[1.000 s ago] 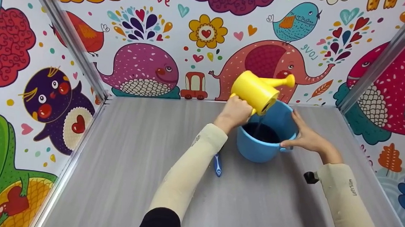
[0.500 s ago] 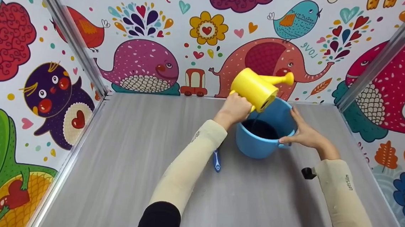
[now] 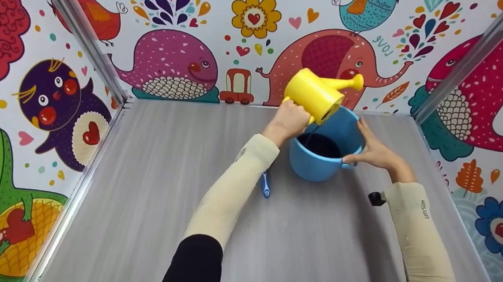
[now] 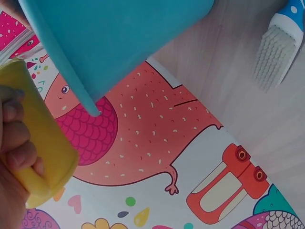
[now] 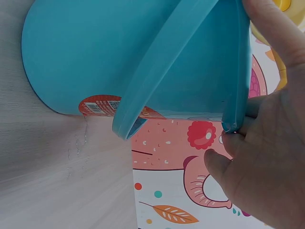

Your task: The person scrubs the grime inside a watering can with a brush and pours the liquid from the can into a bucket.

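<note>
My left hand (image 3: 292, 121) grips the handle of a yellow watering can (image 3: 314, 94), which is tilted with its opening down over a light blue bucket (image 3: 313, 168). A thin stream runs from the can into dark-looking liquid in the bucket. The can's spout points right, above the bucket's far side. On the bucket's right side, my right hand (image 3: 379, 153) holds the rim between thumb and fingers; the right wrist view shows fingertips at the rim's edge (image 5: 234, 95). The bucket's handle (image 5: 157, 67) hangs down along its outer wall. The left fingers (image 4: 19, 138) curl round the can's handle.
A brush with a blue and white handle (image 3: 266, 186) lies left of the bucket, partly hidden under the left forearm; its grey bristles (image 4: 274, 59) show in the left wrist view. Water drops (image 5: 78, 148) lie on the grey table (image 3: 178, 175). Printed walls enclose the table.
The head view has shifted slightly, so the scene sits higher. Both hands keep their holds on the can and bucket. The poured stream looks thinner than a second ago.
</note>
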`<state>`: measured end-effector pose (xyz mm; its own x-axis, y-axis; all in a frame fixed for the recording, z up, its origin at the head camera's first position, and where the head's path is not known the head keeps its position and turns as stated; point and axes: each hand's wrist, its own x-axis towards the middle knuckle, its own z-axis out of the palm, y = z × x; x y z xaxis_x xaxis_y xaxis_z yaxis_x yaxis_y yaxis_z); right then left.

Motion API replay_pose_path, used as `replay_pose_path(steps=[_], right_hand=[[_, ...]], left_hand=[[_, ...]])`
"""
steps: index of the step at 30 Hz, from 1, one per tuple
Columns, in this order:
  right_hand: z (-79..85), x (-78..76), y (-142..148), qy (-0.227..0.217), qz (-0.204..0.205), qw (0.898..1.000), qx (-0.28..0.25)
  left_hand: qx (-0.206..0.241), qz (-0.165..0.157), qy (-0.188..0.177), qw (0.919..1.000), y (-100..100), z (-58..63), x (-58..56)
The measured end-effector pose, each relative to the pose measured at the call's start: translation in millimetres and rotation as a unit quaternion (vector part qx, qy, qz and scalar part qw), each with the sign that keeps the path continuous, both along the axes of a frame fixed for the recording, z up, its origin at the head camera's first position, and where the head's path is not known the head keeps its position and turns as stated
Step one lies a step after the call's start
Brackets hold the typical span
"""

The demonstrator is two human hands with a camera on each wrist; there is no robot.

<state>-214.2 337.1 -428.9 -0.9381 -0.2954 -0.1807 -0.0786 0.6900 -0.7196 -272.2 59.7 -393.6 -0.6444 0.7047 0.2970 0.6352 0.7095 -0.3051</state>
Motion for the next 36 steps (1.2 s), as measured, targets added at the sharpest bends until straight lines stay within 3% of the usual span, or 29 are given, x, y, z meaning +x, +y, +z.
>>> replay_pose_path(steps=[6, 12, 15, 17, 19, 21, 25, 27, 29, 32, 36], right_hand=[[0.3, -0.3, -0.8, -0.003, 0.0, 1.0, 0.014], [10.0, 1.3, -7.4, -0.008, -0.008, 1.0, 0.007], [10.1, -2.2, -8.3, -0.007, -0.009, 1.0, 0.002], [1.8, -9.4, -4.7, -0.001, -0.009, 1.0, 0.001], [2.1, -11.0, -5.4, -0.001, -0.011, 1.0, -0.002], [1.7, -12.9, -5.7, -0.002, -0.012, 1.0, -0.003], [1.9, -14.8, -5.2, -0.003, -0.015, 1.0, -0.003], [2.4, -14.4, -5.4, 0.0, -0.016, 1.0, -0.004], [2.4, -13.1, -5.8, 0.005, -0.015, 1.0, -0.008], [1.8, -8.4, -5.4, 0.007, -0.015, 1.0, -0.01], [-1.4, -0.2, -1.1, -0.001, -0.013, 1.0, -0.003]], left_hand=[[0.005, -0.001, 0.002, 1.0, -0.4, 0.0, 1.0], [-0.001, 0.006, -0.039, 0.9992, 2.2, 6.0, 1.2], [0.009, 0.012, -0.072, 0.9973, 3.0, 10.5, 0.0], [0.023, 0.023, -0.104, 0.9941, 3.3, 13.9, -1.4], [0.052, 0.037, -0.148, 0.987, 3.6, 17.2, -2.7], [0.091, 0.05, -0.197, 0.9749, 3.4, 20.5, -3.9], [0.204, 0.068, -0.295, 0.931, 1.0, 26.2, -6.4], [0.283, 0.066, -0.328, 0.8989, -2.1, 28.0, -7.9], [0.363, 0.059, -0.351, 0.8611, -6.6, 28.2, -9.2], [0.472, 0.046, -0.379, 0.7949, -14.4, 26.1, -8.5], [0.551, 0.049, -0.422, 0.7182, -27.5, 19.4, -0.6]])
